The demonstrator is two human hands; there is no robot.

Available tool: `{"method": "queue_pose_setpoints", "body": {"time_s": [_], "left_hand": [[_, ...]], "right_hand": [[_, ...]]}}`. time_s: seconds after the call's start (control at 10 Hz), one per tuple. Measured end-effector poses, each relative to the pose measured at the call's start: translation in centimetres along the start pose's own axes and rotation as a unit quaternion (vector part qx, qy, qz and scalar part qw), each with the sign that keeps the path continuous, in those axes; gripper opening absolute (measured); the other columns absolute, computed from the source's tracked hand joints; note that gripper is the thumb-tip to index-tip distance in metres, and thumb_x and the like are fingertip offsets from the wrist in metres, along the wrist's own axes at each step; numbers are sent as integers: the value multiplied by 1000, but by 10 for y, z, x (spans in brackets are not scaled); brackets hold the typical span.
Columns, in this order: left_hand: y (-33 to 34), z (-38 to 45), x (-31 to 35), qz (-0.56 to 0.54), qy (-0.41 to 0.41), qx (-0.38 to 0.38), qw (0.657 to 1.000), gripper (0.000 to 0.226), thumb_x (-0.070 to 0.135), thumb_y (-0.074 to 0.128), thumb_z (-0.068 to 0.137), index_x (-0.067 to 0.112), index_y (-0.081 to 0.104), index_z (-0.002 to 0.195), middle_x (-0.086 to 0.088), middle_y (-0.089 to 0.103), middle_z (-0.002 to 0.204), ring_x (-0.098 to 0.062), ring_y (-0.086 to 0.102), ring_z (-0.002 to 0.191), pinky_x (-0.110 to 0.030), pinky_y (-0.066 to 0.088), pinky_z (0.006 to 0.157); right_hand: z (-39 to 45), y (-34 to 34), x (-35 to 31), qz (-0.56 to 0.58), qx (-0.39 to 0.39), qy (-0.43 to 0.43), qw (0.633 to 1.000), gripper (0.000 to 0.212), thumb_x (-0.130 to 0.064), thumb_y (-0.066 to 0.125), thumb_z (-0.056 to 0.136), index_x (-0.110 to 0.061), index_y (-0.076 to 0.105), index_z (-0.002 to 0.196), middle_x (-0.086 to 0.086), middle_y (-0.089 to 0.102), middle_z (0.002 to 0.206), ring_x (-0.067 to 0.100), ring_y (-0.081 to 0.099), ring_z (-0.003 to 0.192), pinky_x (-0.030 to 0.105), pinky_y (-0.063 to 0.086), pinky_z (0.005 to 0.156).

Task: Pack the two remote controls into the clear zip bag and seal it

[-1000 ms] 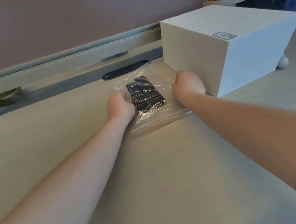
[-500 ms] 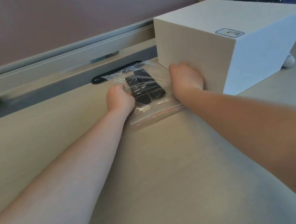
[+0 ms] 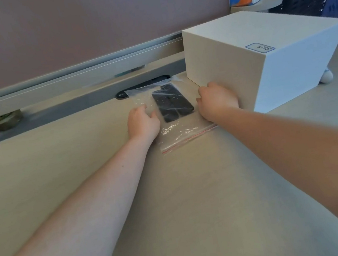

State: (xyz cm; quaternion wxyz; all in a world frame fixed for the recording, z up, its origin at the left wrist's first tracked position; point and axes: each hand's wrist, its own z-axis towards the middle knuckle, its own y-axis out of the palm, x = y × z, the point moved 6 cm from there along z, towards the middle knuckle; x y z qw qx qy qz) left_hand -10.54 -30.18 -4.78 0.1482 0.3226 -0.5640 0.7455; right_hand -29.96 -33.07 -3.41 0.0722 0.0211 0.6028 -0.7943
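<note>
Two remotes (image 3: 172,102) inside clear bag (image 3: 183,134)

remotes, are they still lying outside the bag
No, both remotes lie side by side inside the bag, between the two hands.

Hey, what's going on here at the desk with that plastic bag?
A person is packing two black remote controls into a clear zip bag lying flat on the desk. Both remotes are inside, side by side. The left hand and right hand rest on the bag's two sides, beside a white box. The red zip strip runs along the near edge; whether it is sealed cannot be told.
</note>
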Motion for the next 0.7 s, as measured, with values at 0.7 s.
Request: {"method": "queue_pose_setpoints", "body": {"time_s": [0.7], "left_hand": [[-50, -113, -35, 30, 26, 68, 997, 24, 19, 53, 87, 12, 46, 66, -17, 61, 85, -33, 54, 84, -31, 34, 64]], "right_hand": [[-139, -23, -9, 207, 25, -103, 973, 25, -21, 50, 95, -11, 67, 110, 10, 61, 104, 28, 60, 93, 37, 53, 79]]}}
